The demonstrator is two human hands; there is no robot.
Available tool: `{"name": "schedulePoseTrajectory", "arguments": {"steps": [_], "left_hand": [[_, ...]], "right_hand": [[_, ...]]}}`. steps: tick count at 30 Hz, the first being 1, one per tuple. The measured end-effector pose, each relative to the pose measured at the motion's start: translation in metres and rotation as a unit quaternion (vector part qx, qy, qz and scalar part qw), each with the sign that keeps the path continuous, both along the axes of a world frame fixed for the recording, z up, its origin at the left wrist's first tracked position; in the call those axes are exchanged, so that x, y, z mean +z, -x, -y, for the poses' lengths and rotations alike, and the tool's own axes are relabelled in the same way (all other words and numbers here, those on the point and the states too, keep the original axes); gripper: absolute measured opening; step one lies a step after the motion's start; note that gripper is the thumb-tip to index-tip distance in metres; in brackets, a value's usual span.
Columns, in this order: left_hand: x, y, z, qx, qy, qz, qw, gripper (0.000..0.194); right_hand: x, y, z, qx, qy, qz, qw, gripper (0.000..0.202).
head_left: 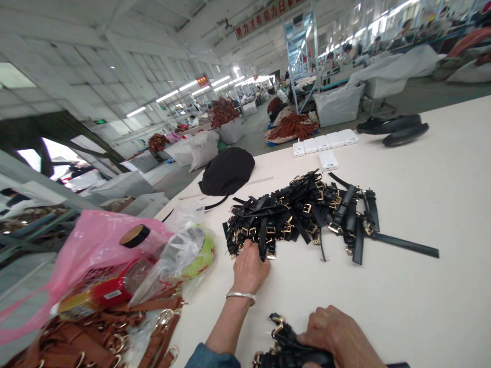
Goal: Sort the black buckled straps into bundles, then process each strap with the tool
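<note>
Lying in a tangled heap at the frame's centre, black straps (299, 204) are touched at their near edge by the left hand (251, 268); its fingers are curled, but whether anything is pinched cannot be told. At bottom centre, a strap bundle (289, 352) is clasped by the right hand's (337, 335) fingers. Neighbouring straps could be dragged along if gold-toned buckles (333, 228) are snagged. Flat, leather-like bands are set against a smooth, pale bench (441, 194); at left, a crinkled pink plastic bag (95, 237) is seen.

Lights (167, 96): bright tubes in long rows
Banner (268, 20): red characters, hung high
Ceiling (161, 15): white, beamed
Floor (418, 99): grey
Table (414, 204): cream, broad
Frame (289, 61): pale blue metal
</note>
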State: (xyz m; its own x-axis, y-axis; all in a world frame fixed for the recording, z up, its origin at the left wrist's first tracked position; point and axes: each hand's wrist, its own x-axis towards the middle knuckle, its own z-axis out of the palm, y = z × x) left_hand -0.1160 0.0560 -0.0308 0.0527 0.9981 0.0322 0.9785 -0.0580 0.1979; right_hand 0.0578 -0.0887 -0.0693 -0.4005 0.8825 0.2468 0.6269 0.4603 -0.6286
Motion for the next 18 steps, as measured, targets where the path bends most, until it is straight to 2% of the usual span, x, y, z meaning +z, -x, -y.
{"name": "schedulePoseTrajectory", "arguments": {"steps": [5,8,11,13,14,15,18], "left_hand": [[0.004,0.003,0.011,-0.005,0.033,0.009,0.999,0.013],[0.018,0.014,0.024,-0.02,0.068,0.048,0.996,0.017],[0.038,0.023,0.047,-0.056,0.136,0.143,0.979,0.029],[0.047,0.021,0.066,-0.092,0.189,0.241,0.947,0.034],[0.048,0.018,0.076,-0.115,0.194,0.26,0.939,0.037],[0.048,0.013,0.085,-0.147,0.193,0.252,0.937,0.039],[0.044,-0.003,0.104,-0.279,0.21,0.15,0.925,0.034]], "right_hand": [[0.001,-0.001,0.002,-0.014,-0.036,-0.013,0.999,0.025],[0.003,-0.002,0.002,-0.015,-0.056,-0.021,0.998,0.025],[0.009,-0.002,0.0,-0.005,-0.111,-0.039,0.993,0.02],[0.013,-0.002,0.0,-0.017,-0.177,-0.064,0.982,0.014],[0.015,-0.003,0.0,-0.033,-0.217,-0.081,0.972,0.009],[0.017,-0.003,0.002,-0.057,-0.26,-0.095,0.959,0.006],[0.019,-0.004,0.006,-0.123,-0.367,-0.09,0.918,0.013]]}}
